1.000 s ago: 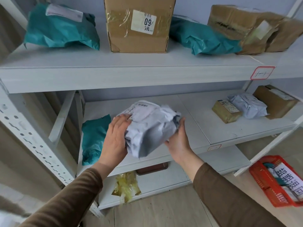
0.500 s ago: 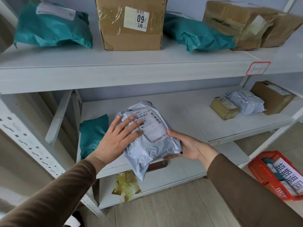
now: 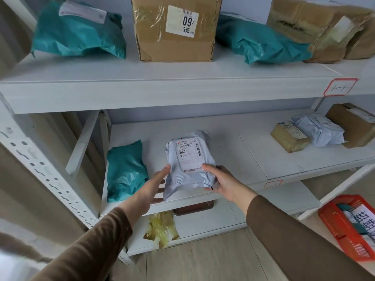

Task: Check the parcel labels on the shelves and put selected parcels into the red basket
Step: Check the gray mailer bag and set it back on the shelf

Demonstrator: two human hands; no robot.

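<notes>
A grey plastic parcel (image 3: 188, 165) lies label-up on the middle shelf (image 3: 253, 159), its near end over the shelf's front edge. My right hand (image 3: 223, 183) grips its lower right corner, thumb on top. My left hand (image 3: 151, 188) is at its lower left edge with fingers spread, touching or just off it. The white label with barcodes faces me. The red basket (image 3: 332, 222) stands on the floor at the lower right with parcels and a printed sheet inside.
A teal bag (image 3: 125, 169) lies left of the grey parcel. A small brown box (image 3: 288, 136), a grey bag (image 3: 320, 132) and a carton (image 3: 353, 126) sit at the shelf's right. The top shelf holds teal bags and cartons. A yellowish bag (image 3: 162, 228) lies on the bottom shelf.
The parcel was turned label-up in both hands, then moved forward and set down on the middle shelf. My left hand has slid off its top to its left edge.
</notes>
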